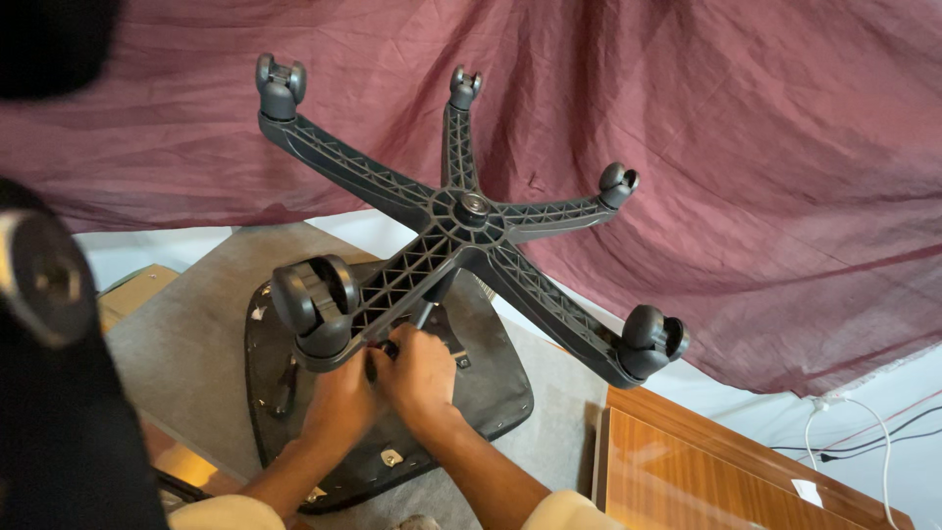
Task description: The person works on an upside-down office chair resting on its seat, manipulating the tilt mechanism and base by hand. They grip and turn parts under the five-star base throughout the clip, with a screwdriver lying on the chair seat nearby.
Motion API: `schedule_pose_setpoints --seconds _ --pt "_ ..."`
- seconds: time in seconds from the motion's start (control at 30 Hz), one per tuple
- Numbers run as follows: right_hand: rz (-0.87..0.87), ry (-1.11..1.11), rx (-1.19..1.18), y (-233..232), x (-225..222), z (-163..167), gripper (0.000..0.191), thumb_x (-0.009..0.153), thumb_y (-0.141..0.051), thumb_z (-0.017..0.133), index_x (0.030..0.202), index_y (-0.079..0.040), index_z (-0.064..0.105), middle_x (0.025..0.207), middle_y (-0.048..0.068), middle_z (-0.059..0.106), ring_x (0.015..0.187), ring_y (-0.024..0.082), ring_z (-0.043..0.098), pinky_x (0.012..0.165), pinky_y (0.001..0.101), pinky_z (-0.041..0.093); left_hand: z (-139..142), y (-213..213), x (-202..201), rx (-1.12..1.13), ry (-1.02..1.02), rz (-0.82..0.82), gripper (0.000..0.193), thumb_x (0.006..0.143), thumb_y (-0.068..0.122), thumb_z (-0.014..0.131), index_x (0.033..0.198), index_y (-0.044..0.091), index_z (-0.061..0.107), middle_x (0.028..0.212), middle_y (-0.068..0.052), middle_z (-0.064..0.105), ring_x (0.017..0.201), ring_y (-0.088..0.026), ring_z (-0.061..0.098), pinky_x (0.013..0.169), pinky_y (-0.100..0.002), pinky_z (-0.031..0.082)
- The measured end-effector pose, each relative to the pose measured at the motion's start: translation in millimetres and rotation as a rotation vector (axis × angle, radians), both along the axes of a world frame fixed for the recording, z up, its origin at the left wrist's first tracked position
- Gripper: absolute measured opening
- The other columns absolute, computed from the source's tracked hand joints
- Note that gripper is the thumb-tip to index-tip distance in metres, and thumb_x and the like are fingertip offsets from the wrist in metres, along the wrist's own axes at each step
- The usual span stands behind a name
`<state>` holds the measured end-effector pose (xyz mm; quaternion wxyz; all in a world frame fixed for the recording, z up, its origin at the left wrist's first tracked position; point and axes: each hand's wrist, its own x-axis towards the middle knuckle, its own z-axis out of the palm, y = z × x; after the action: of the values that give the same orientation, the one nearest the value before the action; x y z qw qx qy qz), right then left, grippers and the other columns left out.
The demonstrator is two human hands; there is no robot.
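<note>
An office chair lies upside down, its black five-arm star base (461,221) pointing up at me with a caster (314,299) at each arm's end. The underside of the seat (491,378) rests on a grey mat. My left hand (339,397) and my right hand (422,368) are pressed close together under the nearest base arm, fingers closed around a small dark part of the mechanism beside the central column. What exactly they grip is hidden by the arm and the fingers.
A maroon cloth (736,177) hangs behind the chair. A brown wooden cabinet top (706,471) stands at lower right, with white and black cables (873,432) on the floor beyond it. A dark blurred object (49,344) fills the left edge.
</note>
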<state>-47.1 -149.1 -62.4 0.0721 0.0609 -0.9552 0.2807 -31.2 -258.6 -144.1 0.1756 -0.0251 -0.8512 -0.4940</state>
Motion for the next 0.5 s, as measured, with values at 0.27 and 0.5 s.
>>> schedule_pose_setpoints --seconds 0.27,0.5 --pt "0.113 0.09 -0.124 1 1 4 0.025 0.078 -0.023 0.08 0.095 -0.006 0.073 0.086 0.017 0.074 0.081 0.037 0.073 0.071 0.0462 0.057 -19 -15 -16 0.057 0.146 -0.05 0.035 0.08 0.001 0.066 0.114 -0.001 0.062 0.098 -0.022 0.067 0.09 -0.036 0.066 0.076 -0.045 0.05" --pt "-0.091 -0.08 -0.014 -7 -1 -1 0.036 0.079 -0.038 0.083 0.095 -0.007 0.072 0.084 0.014 0.075 0.081 0.034 0.073 0.074 0.0452 0.057 -11 -15 -16 0.069 0.043 -0.008 0.034 0.08 0.005 0.066 0.114 0.001 0.064 0.097 -0.023 0.068 0.09 -0.038 0.068 0.074 -0.047 0.052"
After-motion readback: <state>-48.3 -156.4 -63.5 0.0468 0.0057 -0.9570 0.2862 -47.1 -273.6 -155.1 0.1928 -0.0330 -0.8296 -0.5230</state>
